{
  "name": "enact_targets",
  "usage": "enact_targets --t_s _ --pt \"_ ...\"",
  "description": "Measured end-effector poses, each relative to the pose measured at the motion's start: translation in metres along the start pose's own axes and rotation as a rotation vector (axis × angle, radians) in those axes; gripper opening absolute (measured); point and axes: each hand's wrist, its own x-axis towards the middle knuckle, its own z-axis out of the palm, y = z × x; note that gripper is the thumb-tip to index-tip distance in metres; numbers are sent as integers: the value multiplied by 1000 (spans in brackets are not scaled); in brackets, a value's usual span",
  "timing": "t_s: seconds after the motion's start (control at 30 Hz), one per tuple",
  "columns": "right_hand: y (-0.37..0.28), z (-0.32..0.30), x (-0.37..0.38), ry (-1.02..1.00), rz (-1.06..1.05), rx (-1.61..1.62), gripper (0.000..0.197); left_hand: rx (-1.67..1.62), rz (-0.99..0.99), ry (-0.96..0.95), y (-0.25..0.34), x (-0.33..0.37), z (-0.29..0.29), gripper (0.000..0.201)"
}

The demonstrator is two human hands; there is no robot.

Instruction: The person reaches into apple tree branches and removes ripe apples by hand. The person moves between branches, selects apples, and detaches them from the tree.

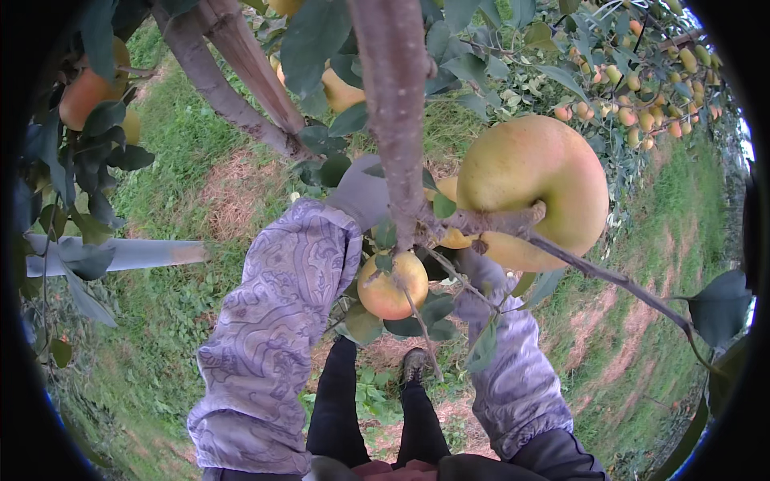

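My left hand [362, 192], in a grey glove, reaches in behind an upright branch [391, 104]. Its fingers are hidden by the branch and leaves. My right hand [484, 272], also gloved, is below a large yellow-green apple [573, 184] that hangs close to the camera. Twigs and fruit cover its fingers, so I cannot see what either hand holds. Between my forearms hangs a smaller yellow-orange apple [393, 285]. Parts of more yellow fruit [455, 238] show behind the branch joint. Patterned grey sleeves cover both forearms.
A thin side branch [618, 279] runs to the right, with a dark leaf [719, 310] near its end. A forked limb [233, 88] and reddish apples [85, 99] are at upper left. Fruit-laden branches [634, 112] fill the upper right. A pale post [128, 254] crosses the left.
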Motion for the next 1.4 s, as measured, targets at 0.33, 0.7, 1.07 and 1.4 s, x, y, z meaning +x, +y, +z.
enact_targets --t_s 0.33,0.7,1.07,1.4 --pt "-46 36 36 -598 -516 -772 29 954 595 123 -84 67 46 31" --pt "-18 4 34 -569 -14 -246 21 67 30 -112 47 -30 4 33" --pt "2 27 -67 -49 279 364 18 10 -138 -116 91 -77 12 35" --pt "23 -30 -110 51 315 198 35 40 -112 -22 106 -90 14 36"
